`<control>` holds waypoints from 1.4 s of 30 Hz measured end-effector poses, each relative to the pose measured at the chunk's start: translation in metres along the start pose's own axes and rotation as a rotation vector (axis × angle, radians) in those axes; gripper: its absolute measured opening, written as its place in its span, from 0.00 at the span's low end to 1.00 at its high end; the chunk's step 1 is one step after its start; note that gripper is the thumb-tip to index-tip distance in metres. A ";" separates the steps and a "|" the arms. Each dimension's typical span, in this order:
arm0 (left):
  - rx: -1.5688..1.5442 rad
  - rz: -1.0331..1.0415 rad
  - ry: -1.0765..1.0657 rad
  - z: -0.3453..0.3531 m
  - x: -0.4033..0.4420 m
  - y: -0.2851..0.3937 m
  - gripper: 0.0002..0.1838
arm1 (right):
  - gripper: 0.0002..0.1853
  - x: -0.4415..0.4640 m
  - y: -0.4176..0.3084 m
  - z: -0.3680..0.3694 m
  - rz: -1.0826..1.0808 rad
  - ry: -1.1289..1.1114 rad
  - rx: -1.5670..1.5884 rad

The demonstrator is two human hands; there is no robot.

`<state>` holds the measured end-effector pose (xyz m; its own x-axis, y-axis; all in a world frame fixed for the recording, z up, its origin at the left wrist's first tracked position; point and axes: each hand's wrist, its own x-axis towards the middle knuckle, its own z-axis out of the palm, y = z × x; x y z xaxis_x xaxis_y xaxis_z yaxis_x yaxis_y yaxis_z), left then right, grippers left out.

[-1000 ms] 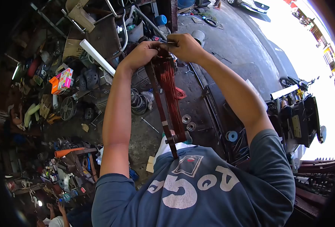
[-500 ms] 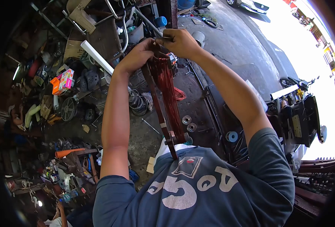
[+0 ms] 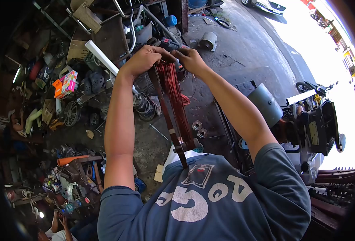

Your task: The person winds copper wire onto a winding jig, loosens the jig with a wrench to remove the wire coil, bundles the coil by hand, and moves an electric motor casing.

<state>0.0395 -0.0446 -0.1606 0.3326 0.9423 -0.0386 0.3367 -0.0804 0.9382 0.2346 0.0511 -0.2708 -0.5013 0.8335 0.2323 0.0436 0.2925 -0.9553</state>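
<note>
A long bundle of red-brown enamelled wire (image 3: pixel 177 102) is stretched along a narrow dark winding frame (image 3: pixel 164 106), whose near end leans against my shirt. At the far end, my left hand (image 3: pixel 143 62) is closed round the top of the frame, with its thumb by the wire loops. My right hand (image 3: pixel 190 61) is beside it, fingers pinched together at the same end. What lies between those fingertips is too small to make out. The near end of the bundle wraps around a short crosspiece (image 3: pixel 185 145).
Two metal rings (image 3: pixel 200 128) lie on the floor right of the frame. A coil of loose wire (image 3: pixel 146 107) is at left, by a white tube (image 3: pixel 102 57). A grey cylinder (image 3: pixel 265 105) stands under my right forearm. Other people's hands (image 3: pixel 61 225) show at lower left.
My right hand has come down and slightly right from above the frame's far end, and its elbow has dropped. My left hand has shifted a little left and down.
</note>
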 end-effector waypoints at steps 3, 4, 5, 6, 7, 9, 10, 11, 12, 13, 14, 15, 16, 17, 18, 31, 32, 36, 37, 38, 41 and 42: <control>-0.017 -0.038 0.005 -0.002 -0.001 -0.005 0.23 | 0.25 -0.020 0.005 0.003 0.178 -0.058 0.026; -0.026 -0.049 0.006 -0.003 -0.001 -0.007 0.23 | 0.25 -0.030 0.005 0.003 0.254 -0.088 0.024; 0.002 -0.037 0.012 -0.003 -0.002 -0.008 0.23 | 0.25 -0.043 0.024 0.008 0.281 -0.110 0.063; 0.030 -0.024 0.021 -0.005 -0.004 -0.008 0.23 | 0.25 -0.060 0.049 0.016 0.306 -0.136 0.099; 0.058 -0.012 0.033 -0.007 -0.006 -0.008 0.23 | 0.25 -0.085 0.056 0.023 0.304 -0.143 0.059; 0.051 -0.050 0.036 -0.011 -0.010 -0.009 0.23 | 0.25 -0.145 0.082 0.037 0.345 -0.224 -0.002; 0.047 -0.069 0.035 -0.013 -0.011 -0.009 0.23 | 0.25 -0.175 0.103 0.042 0.389 -0.292 -0.022; 0.022 -0.074 0.045 -0.014 -0.012 -0.011 0.23 | 0.22 -0.208 0.118 0.046 0.381 -0.337 -0.070; -0.003 -0.078 0.052 -0.015 -0.014 -0.013 0.23 | 0.19 -0.240 0.126 0.047 0.375 -0.379 -0.117; -0.029 -0.082 0.059 -0.015 -0.014 -0.015 0.23 | 0.17 -0.269 0.128 0.039 0.207 -0.431 -0.276; -0.019 -0.093 0.078 -0.016 -0.013 -0.019 0.23 | 0.14 -0.290 0.129 0.035 0.034 -0.481 -0.432; -0.008 -0.104 0.095 -0.017 -0.012 -0.022 0.23 | 0.14 -0.299 0.105 0.033 0.136 -0.610 -0.432; 0.002 -0.115 0.110 -0.017 -0.011 -0.024 0.23 | 0.12 -0.309 0.104 0.032 0.190 -0.815 -0.579; 0.033 -0.122 0.118 -0.017 -0.011 -0.025 0.22 | 0.11 -0.321 0.100 0.030 0.179 -0.818 -0.443; 0.066 -0.126 0.128 -0.017 -0.011 -0.024 0.21 | 0.11 -0.321 0.087 0.024 0.127 -0.882 -0.434; 0.054 -0.084 0.085 0.001 0.002 -0.012 0.21 | 0.11 -0.062 -0.120 -0.027 -0.296 -0.457 -0.642; -0.004 -0.094 0.094 0.003 0.001 -0.006 0.20 | 0.12 -0.033 -0.115 -0.026 -0.301 -0.361 -0.648; 0.019 -0.049 0.095 -0.006 0.003 -0.020 0.18 | 0.18 0.000 -0.083 -0.023 -0.195 -0.316 -0.533; 0.013 -0.046 0.094 -0.009 0.000 -0.016 0.18 | 0.18 0.005 -0.075 -0.018 -0.216 -0.314 -0.445; 0.006 -0.044 0.082 -0.009 -0.001 -0.013 0.18 | 0.18 0.008 -0.064 -0.016 -0.228 -0.304 -0.358; -0.030 -0.050 0.066 -0.006 -0.005 -0.007 0.19 | 0.18 0.013 -0.043 -0.010 -0.177 -0.250 -0.129; -0.041 -0.051 0.070 -0.007 -0.006 -0.006 0.19 | 0.18 0.014 -0.044 -0.009 -0.152 -0.230 -0.060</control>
<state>0.0299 -0.0474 -0.1635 0.2535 0.9652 -0.0639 0.3147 -0.0198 0.9490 0.2334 0.0543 -0.2237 -0.6887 0.6516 0.3180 0.0004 0.4389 -0.8985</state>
